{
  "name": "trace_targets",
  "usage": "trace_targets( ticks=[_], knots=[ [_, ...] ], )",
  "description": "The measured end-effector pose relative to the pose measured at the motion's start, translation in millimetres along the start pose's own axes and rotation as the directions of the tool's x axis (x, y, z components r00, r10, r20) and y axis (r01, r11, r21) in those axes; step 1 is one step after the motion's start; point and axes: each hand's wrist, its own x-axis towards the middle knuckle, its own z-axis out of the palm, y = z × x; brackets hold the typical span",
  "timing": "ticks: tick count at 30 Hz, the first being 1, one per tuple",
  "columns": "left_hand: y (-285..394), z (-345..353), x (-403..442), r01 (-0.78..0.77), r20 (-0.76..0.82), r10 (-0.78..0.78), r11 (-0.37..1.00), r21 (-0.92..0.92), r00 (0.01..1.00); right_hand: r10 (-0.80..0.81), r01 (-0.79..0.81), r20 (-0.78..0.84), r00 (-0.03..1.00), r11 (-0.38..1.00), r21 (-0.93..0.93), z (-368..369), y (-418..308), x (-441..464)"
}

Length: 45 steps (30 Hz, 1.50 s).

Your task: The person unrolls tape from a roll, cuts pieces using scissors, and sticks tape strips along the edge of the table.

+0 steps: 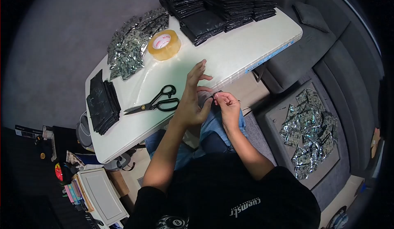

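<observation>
The room is filled at the right by a grey sofa (303, 52), beside which a heap of silvery patterned packets (310, 134) is spread on a low padded surface. The middle is taken up by a white table (238, 44), smooth and glossy, its near edge crossed by the hands. A white cabinet (102, 192) is seen at the lower left. At the table's far end, black packages (230, 3) are stacked high; silvery packets (133, 42) are heaped along the far side, and a smaller black pile (102, 101) is set at the left end. The left hand (195, 99) is held with its fingers spread; whether anything is pinched by its thumb cannot be told. The right hand (228, 108) is closed, thumb against forefinger, on a small dark piece (213, 96). Scissors (150, 105) are laid partly open on the table, and a tape roll (166, 53) is placed beyond them. The dark piece is held over the lap at the table's near edge, mostly covered by fingers. It is judged light, thin and soft, perhaps slippery and easily creased, so it is best gripped lightly by an edge, between thumb and fingertip.
</observation>
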Motion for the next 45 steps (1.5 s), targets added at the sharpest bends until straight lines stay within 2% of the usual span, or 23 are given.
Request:
trace_targets(
  ticks=[8, 11, 34, 37, 40, 45],
  knots=[
    [3, 1, 10, -0.042, 0.07, 0.037, 0.996, 0.075, 0.997, -0.026, 0.025, 0.006, 1.0, 0.997, 0.07, 1, 9, 6],
    [1, -1, 15, -0.095, 0.132, 0.074, 0.983, 0.155, 0.988, -0.018, 0.017, 0.016, 1.0, 0.996, 0.09, 0, 13, 7],
    [6, -3, 27, -0.194, 0.218, 0.146, 0.957, 0.215, 0.965, 0.098, -0.112, 0.087, 0.991, 0.977, 0.183, 2, 11, 15],
    [11, -5, 32, -0.231, 0.251, 0.165, 0.937, 0.263, 0.954, 0.092, -0.104, 0.095, 0.991, 0.986, 0.13, -3, 14, 19],
    [11, -4, 34, -0.226, 0.258, 0.162, 0.944, 0.242, 0.952, 0.19, -0.197, 0.055, 0.98, 0.959, 0.203, -9, 22, 23],
    [12, -4, 38, -0.25, 0.291, 0.17, 0.931, 0.264, 0.942, 0.146, -0.159, 0.087, 0.985, 0.975, 0.157, -17, 35, 28]
  ],
)
